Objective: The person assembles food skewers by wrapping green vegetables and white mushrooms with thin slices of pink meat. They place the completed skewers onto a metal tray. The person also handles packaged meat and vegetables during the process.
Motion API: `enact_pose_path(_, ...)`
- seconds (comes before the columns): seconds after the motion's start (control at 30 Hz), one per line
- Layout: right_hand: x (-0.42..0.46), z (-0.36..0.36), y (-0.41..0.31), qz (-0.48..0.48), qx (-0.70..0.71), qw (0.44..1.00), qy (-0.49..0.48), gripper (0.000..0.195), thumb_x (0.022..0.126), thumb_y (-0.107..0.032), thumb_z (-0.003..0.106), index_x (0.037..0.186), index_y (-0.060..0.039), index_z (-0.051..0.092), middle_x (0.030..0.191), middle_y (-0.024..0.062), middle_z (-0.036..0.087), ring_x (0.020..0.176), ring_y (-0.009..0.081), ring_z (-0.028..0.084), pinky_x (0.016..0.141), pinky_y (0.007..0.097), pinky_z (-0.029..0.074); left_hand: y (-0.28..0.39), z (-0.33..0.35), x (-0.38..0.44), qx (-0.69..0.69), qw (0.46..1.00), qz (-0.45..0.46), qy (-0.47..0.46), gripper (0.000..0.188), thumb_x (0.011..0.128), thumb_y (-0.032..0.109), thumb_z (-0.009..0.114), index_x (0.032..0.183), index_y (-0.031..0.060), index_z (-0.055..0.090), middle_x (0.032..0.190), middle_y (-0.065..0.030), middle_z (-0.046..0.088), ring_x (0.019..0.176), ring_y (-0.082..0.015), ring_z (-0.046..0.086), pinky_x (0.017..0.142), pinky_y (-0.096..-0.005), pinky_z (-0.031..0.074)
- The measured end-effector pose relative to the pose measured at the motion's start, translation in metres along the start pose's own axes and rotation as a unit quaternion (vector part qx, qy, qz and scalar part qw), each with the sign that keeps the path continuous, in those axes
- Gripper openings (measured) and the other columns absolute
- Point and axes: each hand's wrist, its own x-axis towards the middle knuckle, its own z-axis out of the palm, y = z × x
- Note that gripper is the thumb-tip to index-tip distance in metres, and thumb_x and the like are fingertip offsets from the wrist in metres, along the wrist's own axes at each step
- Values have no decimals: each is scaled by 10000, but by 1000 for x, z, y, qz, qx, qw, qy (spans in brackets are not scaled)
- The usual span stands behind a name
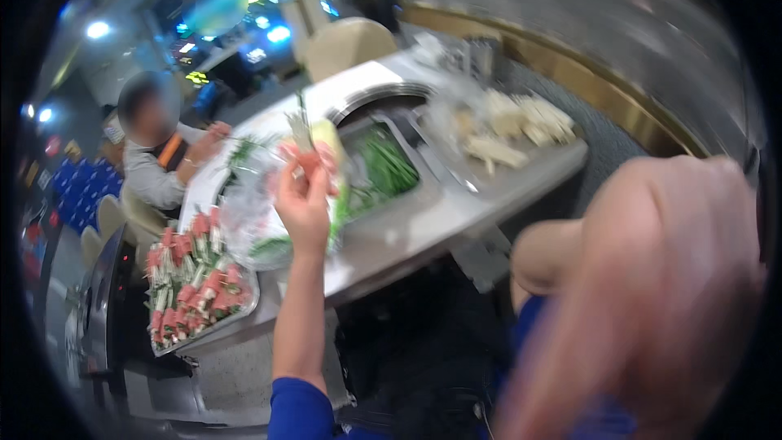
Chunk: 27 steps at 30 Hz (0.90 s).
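My left hand (305, 208) pinches a meat roll (311, 157) between thumb and fingers, held up over the table. Thin red meat wraps pale enoki stems, and green stalks stick up from its top. Below and left of that hand, a metal tray (211, 331) carries several similar meat rolls (201, 281). Close to the camera on the right looms my right hand (678, 220), large and blurred. Its fingers look bent, but whether it grips anything is hidden. Just right of my left hand, long green vegetables (388, 165) lie in a metal pan (431, 186).
Bundles of enoki mushrooms (534, 119) and a clear plastic bag (455, 107) rest on the table's (391, 241) right end. More plastic wrapping (244, 214) lies beside the tray. A round recess (391, 101) is set into the tabletop. Across it sits another person (153, 165); a chair (348, 43) stands behind.
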Motion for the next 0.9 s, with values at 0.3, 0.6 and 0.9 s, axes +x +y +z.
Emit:
enact_pose_path(0.3, -11, 7, -36, 55, -350, 928, -116, 170, 757, -216, 595, 762, -46, 594, 600, 28, 547, 476, 126, 497, 415, 257, 367, 68, -51, 0, 43, 999, 12, -24, 329, 859, 19, 604, 1165, -39, 501, 879, -93, 654, 665, -76, 578, 572, -200, 477)
enact_pose_path(0.6, -20, 12, -34, 20, -408, 901, -146, 142, 698, -162, 620, 770, -44, 585, 606, 38, 539, 464, 145, 499, 406, 267, 379, 79, -154, 24, 185, 980, 53, 58, 279, 845, 46, 624, 1111, -16, 565, 856, -70, 665, 621, -56, 566, 519, -183, 443)
enact_pose_path(0.9, -30, 11, -26, -18, -387, 908, -159, 169, 638, -107, 645, 779, -42, 576, 612, 48, 531, 452, 163, 500, 396, 276, 392, 92, -257, 35, 397, 911, 7, 114, 271, 818, 81, 634, 1075, 3, 604, 806, -82, 674, 598, -78, 588, 525, -210, 460)
